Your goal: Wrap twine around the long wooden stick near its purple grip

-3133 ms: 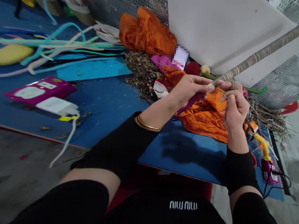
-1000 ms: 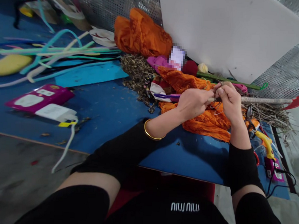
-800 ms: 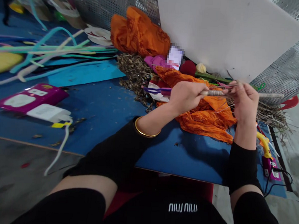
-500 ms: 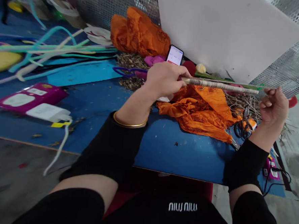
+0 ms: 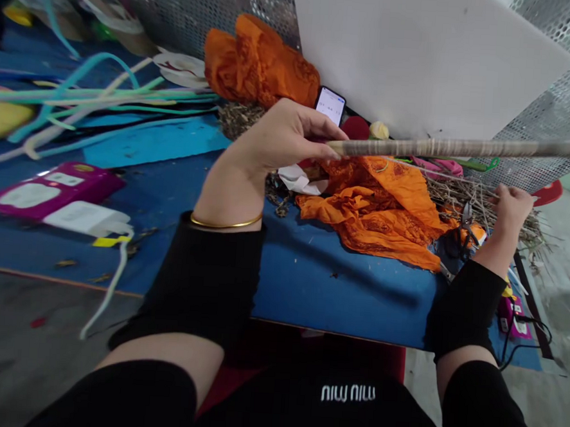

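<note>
Above the blue table (image 5: 309, 299), your left hand (image 5: 284, 136) pinches one end of the wrapped stick (image 5: 438, 147), apparently so its length stays free; it lies nearly level over the orange cloth (image 5: 386, 213), running out of view. Your right hand (image 5: 515, 205) seems to pinch a thin strand (image 5: 425, 169) well below the stick, probably to keep it taut; its fingertips are too blurred to be sure.

The head camera looks forward, down over the table (image 5: 315, 302).
</note>
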`<state>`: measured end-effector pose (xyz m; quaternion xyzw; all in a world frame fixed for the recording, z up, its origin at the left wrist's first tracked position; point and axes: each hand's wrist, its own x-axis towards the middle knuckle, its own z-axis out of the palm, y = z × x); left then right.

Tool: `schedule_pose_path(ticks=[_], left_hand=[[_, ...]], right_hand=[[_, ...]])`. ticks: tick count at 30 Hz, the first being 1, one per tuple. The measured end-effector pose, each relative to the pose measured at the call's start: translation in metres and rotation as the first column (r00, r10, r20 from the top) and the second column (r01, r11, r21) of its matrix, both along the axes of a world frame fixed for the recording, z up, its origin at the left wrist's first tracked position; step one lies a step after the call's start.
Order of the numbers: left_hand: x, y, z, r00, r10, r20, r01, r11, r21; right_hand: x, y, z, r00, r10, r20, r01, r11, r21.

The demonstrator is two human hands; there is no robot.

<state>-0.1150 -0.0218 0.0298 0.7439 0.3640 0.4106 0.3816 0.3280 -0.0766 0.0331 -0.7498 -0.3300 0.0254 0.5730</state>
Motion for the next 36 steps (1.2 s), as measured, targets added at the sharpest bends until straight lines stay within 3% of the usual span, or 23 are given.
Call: schedule_pose_path(ticks=[2,3,5,6,8,10,11,12,13,14,17,18,20,23,26,29,34,36], left_hand=[[0.015,-0.001,-0.004,0.997,-0.021,0.077,0.023,1.0,-0.021],[0.024,-0.003,-0.006,0.993,-0.028,0.113,0.031,0.999,-0.026],[0.04,-0.007,-0.009,0.986,-0.054,0.16,0.065,0.996,-0.062],[0.047,-0.01,-0.01,0.98,-0.071,0.188,0.088,0.992,-0.087],[0.057,-0.015,-0.012,0.963,-0.092,0.254,0.128,0.983,-0.129],[0.063,-0.018,-0.013,0.947,-0.094,0.307,0.142,0.98,-0.137],[0.064,-0.019,-0.014,0.943,-0.086,0.322,0.134,0.982,-0.131],[0.064,-0.019,-0.014,0.941,-0.073,0.331,0.119,0.985,-0.123],[0.065,-0.018,-0.014,0.941,-0.057,0.334,0.101,0.988,-0.118],[0.065,-0.017,-0.014,0.94,-0.039,0.338,0.083,0.99,-0.117],[0.066,-0.016,-0.015,0.929,-0.017,0.37,0.077,0.986,-0.148],[0.068,-0.016,-0.015,0.922,-0.023,0.387,0.096,0.98,-0.172],[0.073,-0.018,-0.015,0.907,-0.041,0.419,0.148,0.962,-0.227],[0.082,-0.023,-0.017,0.898,-0.079,0.433,0.212,0.94,-0.268],[0.088,-0.025,-0.02,0.902,-0.098,0.42,0.222,0.941,-0.257],[0.093,-0.023,-0.026,0.92,-0.06,0.386,0.16,0.96,-0.231],[0.103,-0.022,-0.038,0.936,0.0,0.351,0.055,0.988,-0.147],[0.106,-0.021,-0.042,0.946,0.021,0.323,0.016,0.994,-0.109]], right_hand=[[-0.014,0.003,0.002,0.989,-0.039,0.144,0.039,0.999,0.002],[-0.025,0.005,0.003,0.974,-0.001,0.225,-0.006,1.0,0.029],[-0.055,0.006,0.003,0.905,0.221,0.364,-0.268,0.96,0.082],[-0.074,0.006,0.001,0.827,0.396,0.399,-0.463,0.882,0.084],[-0.113,0.006,-0.007,0.635,0.691,0.345,-0.753,0.654,0.075],[-0.147,0.005,-0.017,0.437,0.863,0.254,-0.898,0.435,0.07],[-0.161,0.004,-0.022,0.362,0.909,0.207,-0.932,0.357,0.063],[-0.171,0.003,-0.026,0.32,0.931,0.174,-0.947,0.316,0.053],[-0.178,0.0,-0.027,0.314,0.936,0.158,-0.949,0.311,0.043],[-0.183,-0.003,-0.028,0.346,0.924,0.165,-0.938,0.344,0.043],[-0.188,-0.012,-0.025,0.523,0.803,0.284,-0.852,0.492,0.179],[-0.19,-0.014,-0.024,0.564,0.76,0.322,-0.825,0.5,0.264],[-0.193,-0.015,-0.026,0.586,0.731,0.35,-0.799,0.452,0.396],[-0.198,-0.012,-0.033,0.554,0.783,0.283,-0.8,0.408,0.44],[-0.194,-0.006,-0.038,0.562,0.81,0.167,-0.788,0.463,0.405],[-0.188,-0.004,-0.037,0.572,0.816,0.088,-0.778,0.505,0.373],[-0.19,-0.014,-0.032,0.642,0.765,0.055,-0.726,0.583,0.363],[-0.188,-0.013,-0.035,0.65,0.758,0.045,-0.713,0.589,0.381]])
